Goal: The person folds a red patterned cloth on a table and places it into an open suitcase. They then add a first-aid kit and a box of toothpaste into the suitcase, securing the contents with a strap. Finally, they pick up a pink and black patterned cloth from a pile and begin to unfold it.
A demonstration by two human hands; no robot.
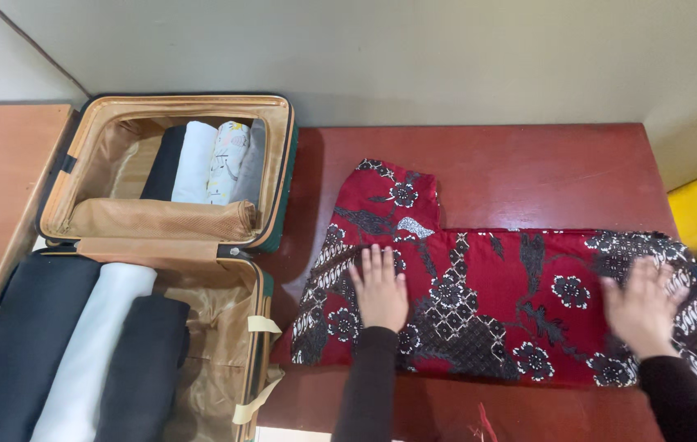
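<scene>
Your left hand point(381, 288) and right hand point(643, 304) lie flat, fingers spread, pressing the red patterned cloth point(496, 307) beneath them, holding nothing.

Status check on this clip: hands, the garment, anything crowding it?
Left hand flat on red patterned garment, right hand flat near its right end. Garment folded on red-brown table. Open suitcase with rolled clothes lies left, apart from garment.
</scene>
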